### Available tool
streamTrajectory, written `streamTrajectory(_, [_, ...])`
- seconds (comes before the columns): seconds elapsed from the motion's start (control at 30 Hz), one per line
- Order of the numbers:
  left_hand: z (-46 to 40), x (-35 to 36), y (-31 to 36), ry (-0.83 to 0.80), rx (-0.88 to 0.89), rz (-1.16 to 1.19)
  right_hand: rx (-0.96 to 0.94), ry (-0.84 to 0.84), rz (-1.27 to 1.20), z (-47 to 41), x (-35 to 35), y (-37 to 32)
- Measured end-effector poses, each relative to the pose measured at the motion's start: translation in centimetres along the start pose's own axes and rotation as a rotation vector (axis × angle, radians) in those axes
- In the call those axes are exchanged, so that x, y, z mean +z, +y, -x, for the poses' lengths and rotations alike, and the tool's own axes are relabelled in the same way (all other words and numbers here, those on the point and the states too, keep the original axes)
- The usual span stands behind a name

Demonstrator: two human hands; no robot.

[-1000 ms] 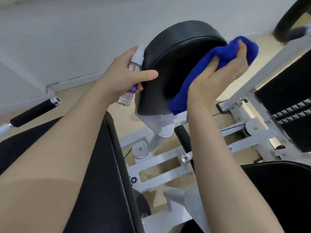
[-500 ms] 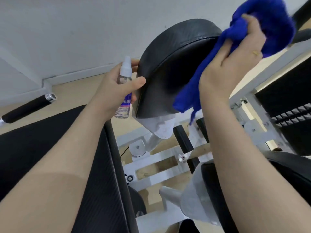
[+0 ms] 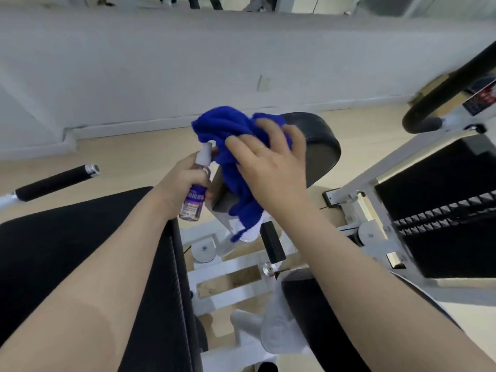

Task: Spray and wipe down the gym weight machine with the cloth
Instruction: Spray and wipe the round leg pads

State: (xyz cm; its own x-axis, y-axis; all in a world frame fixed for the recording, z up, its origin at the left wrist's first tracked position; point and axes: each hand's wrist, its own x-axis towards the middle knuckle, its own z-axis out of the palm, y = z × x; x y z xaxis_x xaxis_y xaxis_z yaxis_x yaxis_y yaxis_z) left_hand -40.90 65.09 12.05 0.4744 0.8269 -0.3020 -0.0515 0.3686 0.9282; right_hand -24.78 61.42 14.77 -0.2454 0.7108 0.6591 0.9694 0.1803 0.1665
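right hand [image 3: 271,167] is laid flat with fingers spread over the blue cloth [image 3: 230,146], which is pressed against the round black pad [image 3: 319,146] of the weight machine, in the middle of the scene toward the far side; the cloth is bunched over the pad's left part and a tail of it is draped down below the pad. left hand [image 3: 179,183] is wrapped around a small spray bottle [image 3: 196,191], held upright just left of the pad with its nozzle beside the cloth. wiping of this pad is judged to be under way, with its right portion not yet covered by the cloth. whether the pad has been sprayed cannot be told, as no wetness can be made out. the near black seat pad [image 3: 80,251], the black grip handle [image 3: 53,182] at the left and the white frame [image 3: 241,264] are untouched at this moment, so much of the machine appears to be left.
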Motion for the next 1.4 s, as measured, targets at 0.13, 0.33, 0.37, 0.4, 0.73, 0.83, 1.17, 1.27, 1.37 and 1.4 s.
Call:
streamTrajectory(0.13, [-1.1, -0.5, -0.3, -0.067, -0.017, 0.078, 0.249, 0.142, -0.048, 0.1, 0.8, -0.1])
streamTrajectory(0.33, [-2.4, -0.7, 0.5, 0.009, -0.151, 0.208, -0.116, -0.005, 0.037, 4.5, 5.5, -3.2])
streamTrajectory(0.37, [-2.6, -1.0, 0.8, 0.008, -0.16, 0.163, -0.146, -0.035, 0.044, 4.7, 5.7, -3.2])
streamTrajectory(0.4, [-2.8, -1.1, 1.1, 0.003, -0.17, 0.118, -0.165, -0.064, 0.05, 4.6, 5.6, -3.1])
streamTrajectory(0.73, [-4.5, 0.5, 1.7, -0.079, -0.108, -0.052, 0.385, 0.284, 0.022, 2.5, 3.9, -0.6])
streamTrajectory(0.83, [-5.4, 0.9, 1.4, -0.112, -0.118, 0.011, 0.274, 0.215, 0.032, 4.7, 6.8, -2.3])
streamTrajectory(1.17, [-8.0, 2.7, 2.7, -0.122, -0.232, -0.186, -0.478, -0.293, 0.211, 3.8, 2.5, 5.3])
streamTrajectory(1.27, [-8.7, 3.5, 2.6, -0.127, -0.244, -0.085, -0.393, -0.191, 0.263, 3.5, 0.8, 6.9])
streamTrajectory(1.37, [-9.4, 4.0, 2.3, -0.135, -0.281, -0.072, -0.47, -0.324, 0.261, 5.2, 1.4, 6.6])
streamTrajectory(1.4, [-9.4, 4.3, 2.2, -0.162, -0.305, -0.056, -0.51, -0.4, 0.257, 5.7, 1.7, 6.6])
